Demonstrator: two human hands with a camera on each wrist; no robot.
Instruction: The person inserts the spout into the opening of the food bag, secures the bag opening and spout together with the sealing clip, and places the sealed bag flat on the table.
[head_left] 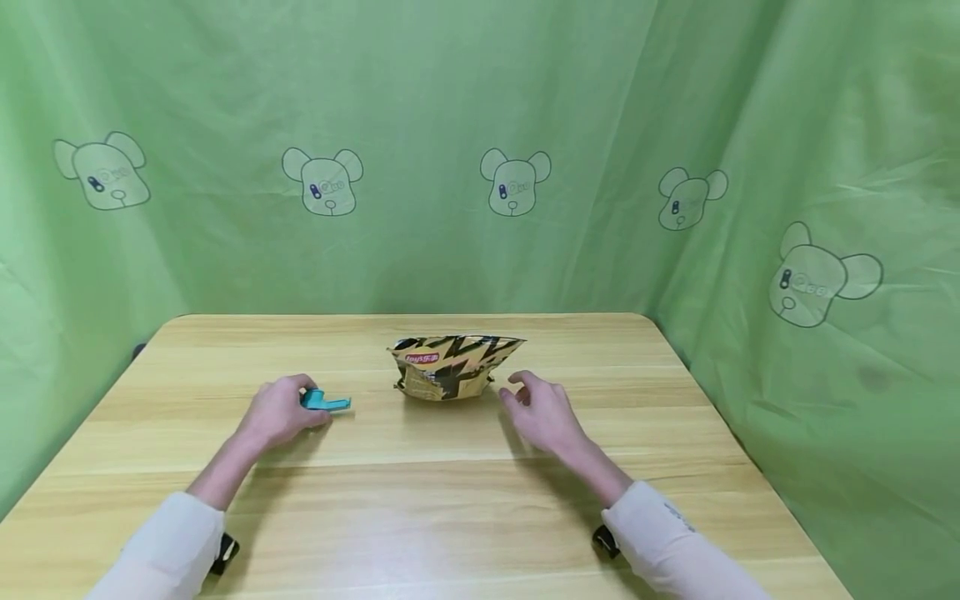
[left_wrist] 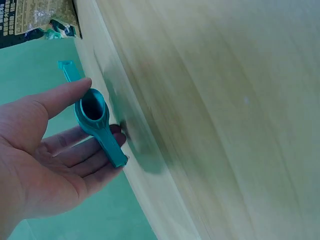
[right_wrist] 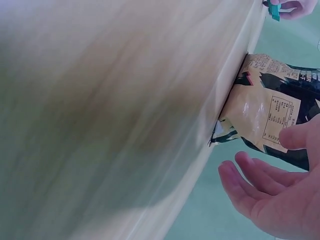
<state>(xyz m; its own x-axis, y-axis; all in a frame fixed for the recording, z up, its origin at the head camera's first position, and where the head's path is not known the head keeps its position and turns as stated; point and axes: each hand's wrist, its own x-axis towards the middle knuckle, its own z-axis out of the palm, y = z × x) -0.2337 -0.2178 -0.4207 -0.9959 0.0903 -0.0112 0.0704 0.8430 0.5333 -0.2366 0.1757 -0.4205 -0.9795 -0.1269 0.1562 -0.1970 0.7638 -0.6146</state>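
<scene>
My left hand (head_left: 281, 411) pinches a teal plastic bag clip (left_wrist: 93, 106) between thumb and fingers, low over the table. A round spout opening sits in the middle of the clip, and a narrow arm sticks out at each end. Near the back of the table a gold and black Lay's chip bag (head_left: 450, 371) stands upright, its wide top edge leaning to the right. Beside the bag's right side is my right hand (head_left: 542, 412), fingers loosely bent and holding nothing. In the right wrist view its thumb (right_wrist: 295, 136) overlaps the bag's printed back.
The light wood table (head_left: 420, 508) has rounded far corners. Behind it and along both sides hangs a green curtain (head_left: 420, 75) with bear-head drawings. A black band (head_left: 224, 553) shows under the left sleeve, another (head_left: 605, 542) under the right.
</scene>
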